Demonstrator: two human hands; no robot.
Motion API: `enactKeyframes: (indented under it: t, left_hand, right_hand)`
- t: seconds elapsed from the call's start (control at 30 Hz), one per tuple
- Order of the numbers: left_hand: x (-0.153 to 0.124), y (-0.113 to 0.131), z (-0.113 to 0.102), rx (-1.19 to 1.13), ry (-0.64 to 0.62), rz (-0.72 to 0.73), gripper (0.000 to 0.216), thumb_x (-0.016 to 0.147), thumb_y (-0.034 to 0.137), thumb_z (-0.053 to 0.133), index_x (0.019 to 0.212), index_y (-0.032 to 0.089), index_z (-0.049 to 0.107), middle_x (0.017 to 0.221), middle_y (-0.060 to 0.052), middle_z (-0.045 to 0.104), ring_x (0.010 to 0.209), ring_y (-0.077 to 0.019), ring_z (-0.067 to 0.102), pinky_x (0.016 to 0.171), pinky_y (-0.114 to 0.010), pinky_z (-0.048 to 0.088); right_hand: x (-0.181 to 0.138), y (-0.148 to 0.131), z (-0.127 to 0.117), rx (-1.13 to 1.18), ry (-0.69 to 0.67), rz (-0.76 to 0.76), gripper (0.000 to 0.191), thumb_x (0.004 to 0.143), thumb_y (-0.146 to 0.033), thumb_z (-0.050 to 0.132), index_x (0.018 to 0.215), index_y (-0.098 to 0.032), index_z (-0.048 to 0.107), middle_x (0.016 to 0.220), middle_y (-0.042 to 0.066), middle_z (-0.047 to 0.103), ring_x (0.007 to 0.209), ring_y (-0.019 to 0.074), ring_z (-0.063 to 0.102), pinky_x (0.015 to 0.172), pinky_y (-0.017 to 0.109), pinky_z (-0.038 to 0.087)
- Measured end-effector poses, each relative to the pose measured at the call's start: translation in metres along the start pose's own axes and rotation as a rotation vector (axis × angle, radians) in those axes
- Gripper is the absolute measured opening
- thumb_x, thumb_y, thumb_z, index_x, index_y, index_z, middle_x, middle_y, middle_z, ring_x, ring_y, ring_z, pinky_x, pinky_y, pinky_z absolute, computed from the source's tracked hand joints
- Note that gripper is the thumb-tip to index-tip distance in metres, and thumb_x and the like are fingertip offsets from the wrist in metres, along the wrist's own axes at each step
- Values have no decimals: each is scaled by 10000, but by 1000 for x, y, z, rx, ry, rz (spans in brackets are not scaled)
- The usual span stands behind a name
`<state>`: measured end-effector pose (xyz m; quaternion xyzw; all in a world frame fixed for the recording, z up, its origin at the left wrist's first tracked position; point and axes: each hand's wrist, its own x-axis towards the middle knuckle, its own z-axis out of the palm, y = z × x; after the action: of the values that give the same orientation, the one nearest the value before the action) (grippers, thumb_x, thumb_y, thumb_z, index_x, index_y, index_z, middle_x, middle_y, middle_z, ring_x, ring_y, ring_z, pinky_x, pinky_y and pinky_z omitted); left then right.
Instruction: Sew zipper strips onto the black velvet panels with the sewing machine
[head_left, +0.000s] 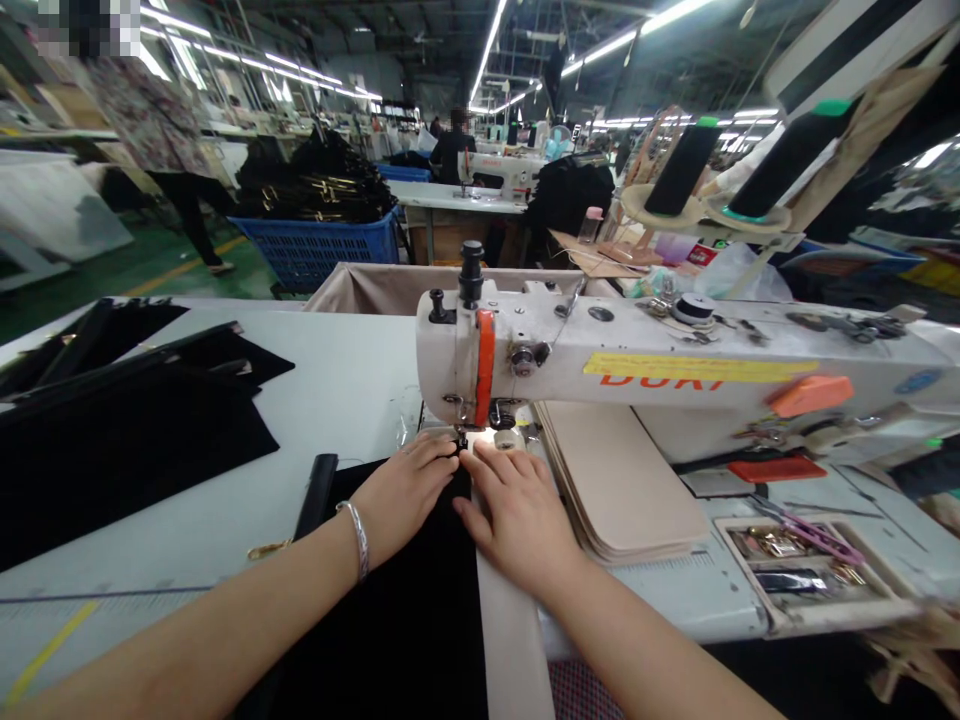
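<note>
A white industrial sewing machine point(645, 365) stands on the pale table point(330, 370), its needle area lit. A black fabric piece point(420, 610) runs from the table's near edge up under the presser foot. My left hand point(401, 490), a silver bangle on its wrist, lies flat on the fabric with fingers stretched toward the needle. My right hand point(517, 515) rests beside it, fingers flat and pointing at the presser foot, pressing the fabric's right edge. Both hands hold the cloth down just in front of the needle.
A stack of black fabric pieces point(120, 420) lies at the left. Beige card pieces point(622, 480) are piled under the machine arm, with a small tray of metal parts point(802, 565) at right. A blue basket point(322, 245), thread cones point(682, 165) and other workers are behind.
</note>
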<state>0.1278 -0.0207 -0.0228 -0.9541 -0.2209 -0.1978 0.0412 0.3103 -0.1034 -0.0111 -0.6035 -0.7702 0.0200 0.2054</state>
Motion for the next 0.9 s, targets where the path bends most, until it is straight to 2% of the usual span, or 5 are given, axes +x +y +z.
enactKeyframes:
  t: [0.4,0.5,0.63,0.73,0.9]
  left_hand:
    - [3,-11,5,-53,43,27,262,960,83,432,1104,87,651,1197,-134,660,1212,-216,563,1115,-431,435]
    - [-4,-10,-6,-89,-14,-34,299,973,114,432,1200,110,628,1270,-127,637,1271,-226,532,1116,-476,428]
    - [-39,26,-46,-187,-248,58,413,955,329,550,1355,229,533,1414,-78,549,1374,-247,433,1151,-554,340]
    - [-71,64,-70,-221,-306,217,644,830,443,689,1402,225,488,1490,-85,466,1406,-264,383,1199,-522,241]
    - [-96,95,-70,-160,-265,160,404,875,377,655,1266,285,614,1423,-6,549,1399,-199,391,1243,-442,13]
  right_hand:
    - [2,2,1,-5,13,-1,446,940,-398,602,1345,-232,516,1291,89,581,1172,289,498,1004,472,404]
    - [-8,-2,-3,30,3,-9,420,941,-355,606,1328,-209,534,1287,88,583,1174,281,507,1021,469,415]
    - [-52,-16,-13,130,18,-86,366,938,-287,595,1290,-190,570,1271,66,610,1166,253,533,1050,444,436]
    - [-90,-26,-21,167,97,-228,336,949,-255,551,1268,-159,594,1233,60,651,1151,221,569,1055,391,462]
    - [-123,-32,-28,90,124,-337,403,957,-399,536,1228,-115,624,1200,81,678,1133,217,600,1058,372,476]
